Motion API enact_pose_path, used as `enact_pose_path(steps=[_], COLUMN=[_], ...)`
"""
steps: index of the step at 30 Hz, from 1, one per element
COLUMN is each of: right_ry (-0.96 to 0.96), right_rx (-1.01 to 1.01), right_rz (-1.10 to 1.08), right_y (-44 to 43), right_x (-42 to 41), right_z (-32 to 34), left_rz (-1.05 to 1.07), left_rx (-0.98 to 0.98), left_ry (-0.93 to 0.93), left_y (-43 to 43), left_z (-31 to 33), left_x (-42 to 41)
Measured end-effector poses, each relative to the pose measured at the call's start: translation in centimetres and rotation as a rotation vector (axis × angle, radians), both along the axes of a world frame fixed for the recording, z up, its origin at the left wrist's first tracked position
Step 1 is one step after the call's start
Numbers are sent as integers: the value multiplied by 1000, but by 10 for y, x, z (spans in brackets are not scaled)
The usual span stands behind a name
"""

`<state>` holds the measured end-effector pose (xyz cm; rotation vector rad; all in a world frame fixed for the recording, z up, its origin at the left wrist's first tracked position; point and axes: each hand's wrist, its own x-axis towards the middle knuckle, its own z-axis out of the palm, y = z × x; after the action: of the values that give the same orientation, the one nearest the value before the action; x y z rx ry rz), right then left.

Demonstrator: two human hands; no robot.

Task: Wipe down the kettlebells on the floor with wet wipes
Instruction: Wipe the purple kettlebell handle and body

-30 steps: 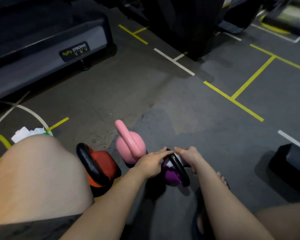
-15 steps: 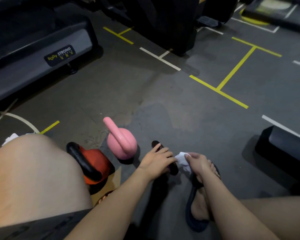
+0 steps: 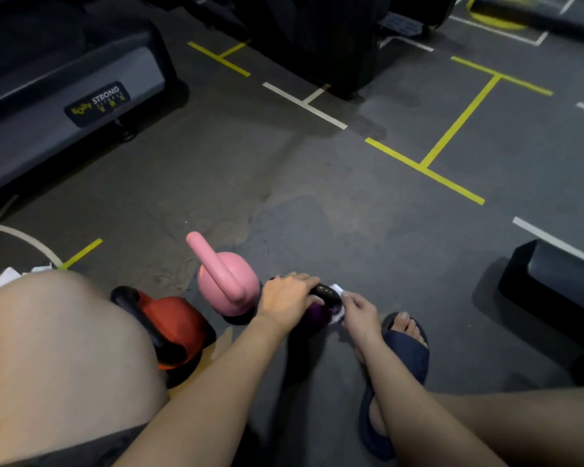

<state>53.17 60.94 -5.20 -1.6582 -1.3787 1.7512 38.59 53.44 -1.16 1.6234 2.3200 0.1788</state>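
Kettlebells sat three in a row on the floor: the pink kettlebell in the middle, an orange kettlebell with a black handle just left of it, and a purple kettlebell just right of it. The purple one was mostly hidden by the hands. A bare knee blocked everything further left of the pink one, with some crumpled white paper poking out behind it. A foot in a dark slipper sat further right, past the purple one.

As for the hands, the left hand had its fingers curled over the purple one's black handle, clamped on it. The right hand had its fingers bunched on a white wipe, pressing it against the right end of that handle.

That floor was dark grey with yellow lines and white lines. A grey machine labelled STRONG stood way back-left of the pink one, and a black block sat far off to its right.
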Motion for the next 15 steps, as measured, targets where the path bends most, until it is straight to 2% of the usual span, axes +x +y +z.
enact_pose_path(steps=[3, 5, 9, 15], right_ry=[249, 345, 300, 247], right_rx=[-293, -354, -175, -4], right_rz=[-85, -4, 262, 304], right_y=[9, 15, 18, 26], right_x=[-8, -8, 0, -11], right_z=[5, 6, -5, -17], left_rz=[126, 176, 196, 210], left_rx=[-5, -18, -12, 0], left_ry=[-58, -68, -88, -108], left_y=[4, 3, 4, 7], left_z=[3, 5, 6, 3], left_x=[-12, -17, -21, -26])
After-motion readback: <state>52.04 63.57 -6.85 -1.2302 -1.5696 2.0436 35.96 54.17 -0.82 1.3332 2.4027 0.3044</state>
